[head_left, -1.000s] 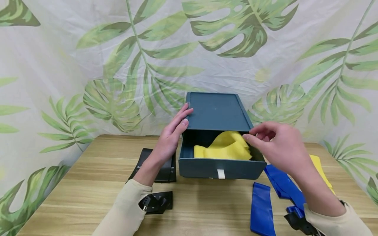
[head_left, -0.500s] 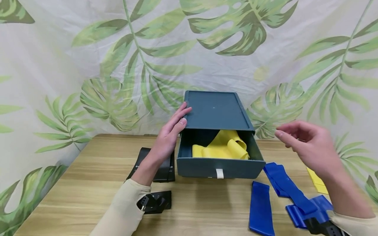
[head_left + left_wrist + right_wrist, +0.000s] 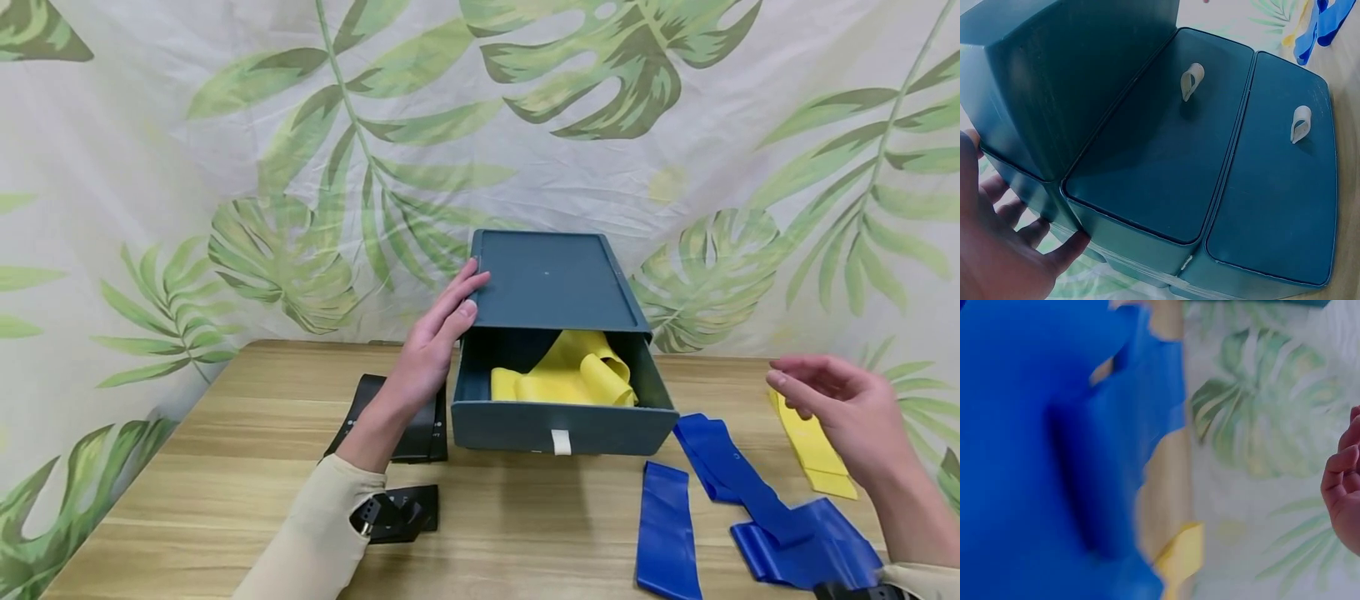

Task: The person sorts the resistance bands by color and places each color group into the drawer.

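Note:
A dark blue-green drawer unit stands at the table's middle, its top drawer pulled out. Inside that drawer lies a loosely folded yellow elastic band. My left hand rests against the unit's left side, fingertips at the top edge; the left wrist view shows its fingers spread along the side. My right hand hovers at the right with loosely bent fingers and holds nothing. It overlaps a flat yellow band in the head view. Below it lies a folded blue band.
More blue bands lie right of the unit, one strip nearest the front. Black bands lie left of it, partly behind my left arm. Two lower drawers with white pull tabs are closed. A leaf-print cloth hangs behind.
My right hand has left the yellow band in the drawer and moved right, over the table's right side. That band has settled slightly. My left hand has stayed on the unit.

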`<state>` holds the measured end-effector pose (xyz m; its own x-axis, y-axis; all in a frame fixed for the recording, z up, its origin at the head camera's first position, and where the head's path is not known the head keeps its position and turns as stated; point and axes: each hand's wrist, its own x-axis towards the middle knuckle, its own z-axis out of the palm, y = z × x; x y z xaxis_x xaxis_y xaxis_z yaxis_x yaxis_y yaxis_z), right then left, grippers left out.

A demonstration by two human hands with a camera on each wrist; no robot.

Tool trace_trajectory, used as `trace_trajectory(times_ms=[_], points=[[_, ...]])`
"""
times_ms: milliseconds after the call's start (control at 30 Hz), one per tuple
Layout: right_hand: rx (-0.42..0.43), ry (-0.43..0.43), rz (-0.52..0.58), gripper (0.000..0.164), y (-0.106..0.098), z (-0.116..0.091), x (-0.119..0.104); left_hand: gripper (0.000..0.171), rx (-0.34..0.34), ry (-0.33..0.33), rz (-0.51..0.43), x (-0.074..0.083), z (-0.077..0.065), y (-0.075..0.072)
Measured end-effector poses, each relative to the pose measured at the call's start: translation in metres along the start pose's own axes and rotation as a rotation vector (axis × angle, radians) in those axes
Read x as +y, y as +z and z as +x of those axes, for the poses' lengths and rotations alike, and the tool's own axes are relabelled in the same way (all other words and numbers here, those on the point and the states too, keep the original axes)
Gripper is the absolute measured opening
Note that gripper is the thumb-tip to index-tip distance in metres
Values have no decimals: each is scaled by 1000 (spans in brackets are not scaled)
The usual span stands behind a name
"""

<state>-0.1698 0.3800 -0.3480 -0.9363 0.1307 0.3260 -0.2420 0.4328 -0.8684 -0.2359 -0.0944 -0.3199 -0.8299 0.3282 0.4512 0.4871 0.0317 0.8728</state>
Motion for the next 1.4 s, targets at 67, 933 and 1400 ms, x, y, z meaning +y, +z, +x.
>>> trace_trajectory(times_ms=[67, 933, 1400], points=[[9, 21, 88, 15, -4, 1, 12, 49, 0, -2, 1, 0, -1, 0], [70, 317, -342, 51, -40, 32, 113, 49, 1, 2, 15, 1, -1, 1], [63, 328, -487, 61, -43, 32, 138, 49, 5, 6, 15, 1, -1, 2]])
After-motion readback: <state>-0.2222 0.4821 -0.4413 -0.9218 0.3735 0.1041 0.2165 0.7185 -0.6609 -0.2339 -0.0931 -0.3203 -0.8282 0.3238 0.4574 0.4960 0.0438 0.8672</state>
